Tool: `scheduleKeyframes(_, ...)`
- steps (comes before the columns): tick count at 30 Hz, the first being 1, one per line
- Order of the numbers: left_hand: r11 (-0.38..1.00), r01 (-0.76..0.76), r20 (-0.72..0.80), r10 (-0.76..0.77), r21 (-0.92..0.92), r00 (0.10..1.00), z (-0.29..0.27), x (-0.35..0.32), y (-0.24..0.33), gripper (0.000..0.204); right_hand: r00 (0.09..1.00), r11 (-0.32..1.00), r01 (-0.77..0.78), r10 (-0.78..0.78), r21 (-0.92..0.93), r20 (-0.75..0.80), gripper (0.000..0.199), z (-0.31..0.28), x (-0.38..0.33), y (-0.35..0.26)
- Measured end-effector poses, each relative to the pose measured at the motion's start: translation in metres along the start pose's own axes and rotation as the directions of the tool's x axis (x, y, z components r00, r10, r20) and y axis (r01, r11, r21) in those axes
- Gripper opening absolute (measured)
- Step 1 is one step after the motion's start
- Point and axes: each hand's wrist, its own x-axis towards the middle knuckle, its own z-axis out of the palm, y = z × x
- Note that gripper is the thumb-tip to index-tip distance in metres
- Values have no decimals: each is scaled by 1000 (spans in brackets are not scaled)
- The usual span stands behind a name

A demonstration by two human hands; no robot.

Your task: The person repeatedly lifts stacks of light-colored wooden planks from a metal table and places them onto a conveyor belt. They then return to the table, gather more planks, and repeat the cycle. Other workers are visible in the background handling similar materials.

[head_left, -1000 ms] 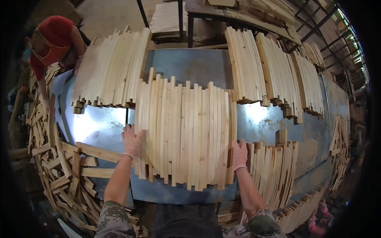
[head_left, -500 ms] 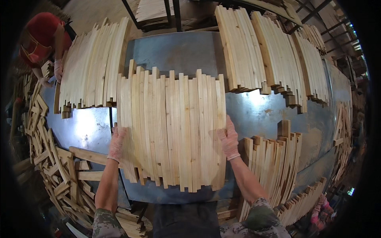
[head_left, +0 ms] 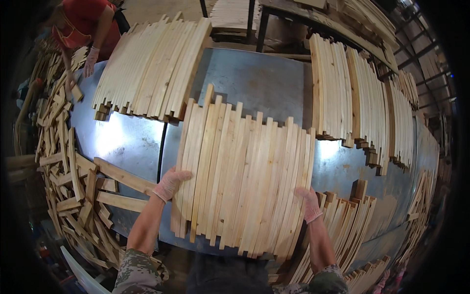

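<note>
A row of pale wooden strips (head_left: 240,181), standing close together with uneven ends, sits at the near edge of the metal table in front of me. My left hand (head_left: 172,183), in a thin pinkish glove, grips its left side with the thumb over the top edge. On the opposite side, my right hand (head_left: 308,202), gloved alike, presses the outermost strips, fingers partly hidden behind the row. The strips are held between both palms, and the row slants slightly.
More strip bundles stand at the far left (head_left: 152,68) and far right (head_left: 335,88). A smaller bundle (head_left: 342,220) is beside my right forearm. Loose offcuts (head_left: 83,201) pile up at left. A co-worker in red (head_left: 93,24) handles a wood piece beyond them. The metal table (head_left: 254,73) has a seam.
My view has swung, so most things sit farther right and lower. Both hands stay on the strip row; the left thumb now lies over its top. The co-worker's hands have moved apart.
</note>
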Motion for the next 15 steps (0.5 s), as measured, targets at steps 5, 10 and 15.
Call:
scheduleKeyframes(5, 997, 58, -8, -58, -59, 998, -17, -43, -35, 72, 996, 995, -92, 92, -28, 0, 75, 2, -48, 5)
scheduleKeyframes(10, 986, -12, -16, 9, -164, 1000, -34, -123, -56, 65, 998, 960, 24, -37, -277, -41, 71, 4, -84, 13)
scheduleKeyframes(15, 892, -260, -69, 253, -369, 965, -73, -236, -88, 68, 954, 894, 246, -154, -373, 259, 68, 110, -138, 6)
